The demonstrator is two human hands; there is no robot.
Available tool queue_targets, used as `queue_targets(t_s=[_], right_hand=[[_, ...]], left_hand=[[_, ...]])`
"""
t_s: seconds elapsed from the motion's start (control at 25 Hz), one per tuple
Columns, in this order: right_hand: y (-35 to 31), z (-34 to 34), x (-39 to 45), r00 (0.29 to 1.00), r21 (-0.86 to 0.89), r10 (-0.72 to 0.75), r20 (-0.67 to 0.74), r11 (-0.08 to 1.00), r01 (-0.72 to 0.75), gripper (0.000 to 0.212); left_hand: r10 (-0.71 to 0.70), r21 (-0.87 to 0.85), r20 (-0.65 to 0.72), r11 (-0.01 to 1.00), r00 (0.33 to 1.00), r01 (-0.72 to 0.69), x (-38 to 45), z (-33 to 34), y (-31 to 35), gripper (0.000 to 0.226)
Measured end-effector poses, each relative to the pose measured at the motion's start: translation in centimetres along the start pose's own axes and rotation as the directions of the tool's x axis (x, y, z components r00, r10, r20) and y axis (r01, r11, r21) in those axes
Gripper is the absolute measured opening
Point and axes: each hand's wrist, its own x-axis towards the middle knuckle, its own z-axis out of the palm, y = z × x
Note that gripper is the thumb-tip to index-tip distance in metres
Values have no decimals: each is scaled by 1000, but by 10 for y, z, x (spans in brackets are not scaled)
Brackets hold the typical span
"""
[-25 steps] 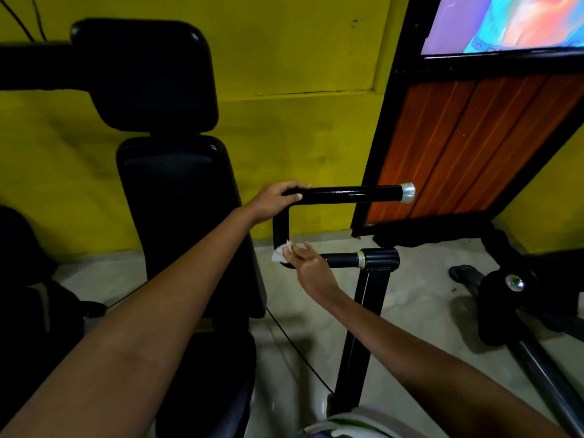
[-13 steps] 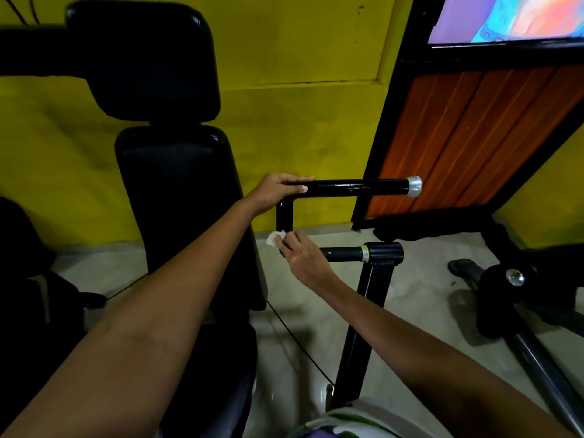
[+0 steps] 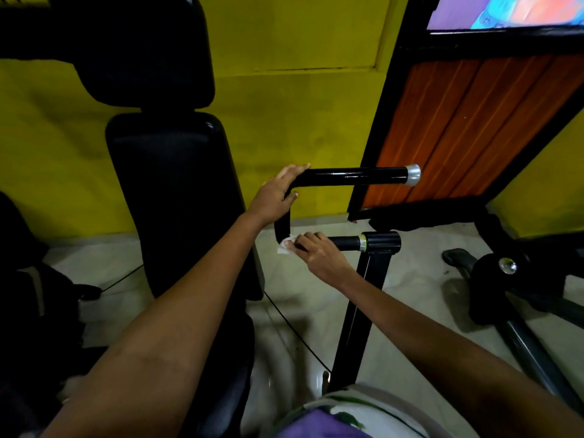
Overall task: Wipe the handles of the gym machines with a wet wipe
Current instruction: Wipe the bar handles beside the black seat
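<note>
Black steel upright (image 3: 357, 314): square-section post, glossy, rising to a collar with a pale ring.
Right hand (image 3: 319, 254): fingers curled over the lower bar of the handle (image 3: 344, 177), pressing the wet wipe (image 3: 285, 246) against it.
Wet wipe: white, crumpled, at the lower bend of the handle.
Left hand (image 3: 275, 194): fingers and thumb wrapped round the upper bend.
Handle: black glossy tube, U-shaped, silver end cap.
Seat back (image 3: 177, 191): black padded vinyl, left of the handle.
Wall (image 3: 297, 121): yellow, behind.
</note>
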Motion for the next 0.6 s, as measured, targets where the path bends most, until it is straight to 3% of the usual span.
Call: queue_targets(t_s=[0.08, 0.16, 0.2, 0.28, 0.36, 0.44, 0.48, 0.52, 0.6], right_hand=[[11, -1, -16, 1000, -5, 26, -17, 1000, -26, 38], [20, -9, -17, 979, 103, 199, -51, 976, -193, 38], [18, -16, -10, 934, 205, 352, -62, 920, -334, 40], [1, -30, 16, 778, 387, 628, 12, 714, -583, 42], [-22, -33, 35, 713, 442, 664, 227, 582, -683, 42], [-36, -27, 36, 744, 311, 578, 335, 678, -666, 45], [-36, -25, 33, 775, 247, 547, 318, 741, -624, 47], [-31, -24, 29, 823, 193, 500, 270, 809, -555, 45], [-14, -34, 24, 889, 51, 300, 346, 940, -337, 39]], left_hand=[[-6, -44, -27, 999, 1000, 5, -1, 3, 2, 62], [-16, -81, -71, 997, 997, 10, -2, 6, 3, 62], [-18, -98, -88, 995, 996, 9, -3, 6, 4, 62], [-10, -136, -117, 991, 993, -6, -3, 7, 4, 62], [-18, -154, -124, 988, 992, -1, -2, 9, 3, 61], [-34, -138, -129, 990, 991, 16, -3, 12, 4, 59], [-41, -128, -143, 991, 989, 23, -3, 14, 5, 59], [-50, -116, -164, 993, 985, 31, -4, 15, 7, 58], [-59, -89, -193, 995, 979, 43, -5, 17, 10, 58]])
